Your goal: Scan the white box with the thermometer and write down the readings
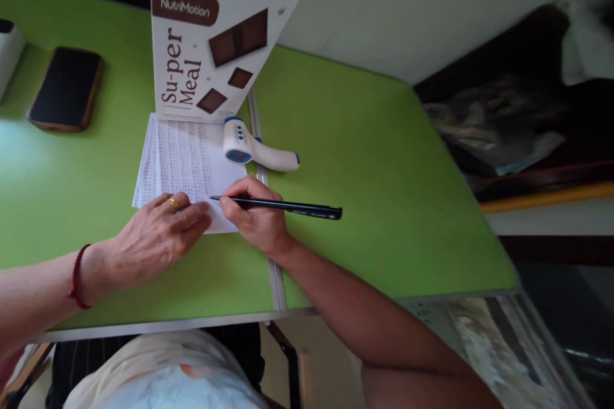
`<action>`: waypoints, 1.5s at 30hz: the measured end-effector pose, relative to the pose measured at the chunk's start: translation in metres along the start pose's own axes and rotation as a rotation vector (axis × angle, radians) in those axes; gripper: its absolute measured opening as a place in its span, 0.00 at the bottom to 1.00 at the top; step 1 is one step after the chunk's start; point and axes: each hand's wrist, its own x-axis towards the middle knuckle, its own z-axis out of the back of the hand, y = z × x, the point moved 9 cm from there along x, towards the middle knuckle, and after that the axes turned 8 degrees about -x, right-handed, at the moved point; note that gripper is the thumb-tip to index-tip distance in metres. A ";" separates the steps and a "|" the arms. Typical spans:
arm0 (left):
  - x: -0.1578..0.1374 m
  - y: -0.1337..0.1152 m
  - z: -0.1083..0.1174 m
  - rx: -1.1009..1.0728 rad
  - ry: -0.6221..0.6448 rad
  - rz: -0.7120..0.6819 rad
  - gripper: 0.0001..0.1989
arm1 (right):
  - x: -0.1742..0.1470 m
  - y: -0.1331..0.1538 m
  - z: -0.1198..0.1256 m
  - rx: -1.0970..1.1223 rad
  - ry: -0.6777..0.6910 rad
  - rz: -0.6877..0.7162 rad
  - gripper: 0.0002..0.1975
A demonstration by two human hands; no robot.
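Note:
A black pen (288,206) is gripped in my right hand (259,217), its tip touching the paper. The white sheet (225,220) carries dense rows of small dark writing, with a bare strip on its right side. Another written sheet (146,169) peeks out beneath it on the left. My left hand (160,230) lies flat over the paper's lower left part, fingers stretched toward the pen tip; it wears a ring and a red bracelet. A white and blue infrared thermometer (261,150) lies across the paper's upper right corner.
Behind the papers stands a white NutriMotion box (192,45). A dark phone (67,89) with a brown edge lies at the left of the green folding table (364,192). A metal seam (275,284) crosses the tabletop. Beyond its right edge is a shelf with bundled bags (499,121).

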 end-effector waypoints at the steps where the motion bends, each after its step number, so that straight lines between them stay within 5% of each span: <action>1: 0.000 0.000 0.001 0.005 -0.006 -0.006 0.11 | 0.000 0.001 0.000 -0.009 0.007 0.008 0.07; 11: 0.000 0.000 0.009 0.024 -0.042 -0.024 0.13 | 0.002 0.013 0.001 0.027 0.009 0.140 0.08; 38: 0.002 -0.001 0.003 -0.010 -0.003 -0.007 0.12 | 0.000 0.010 -0.003 -0.036 0.072 0.079 0.08; 45: 0.001 0.001 -0.001 -0.008 0.035 0.001 0.11 | -0.001 0.007 0.001 -0.081 -0.003 0.065 0.08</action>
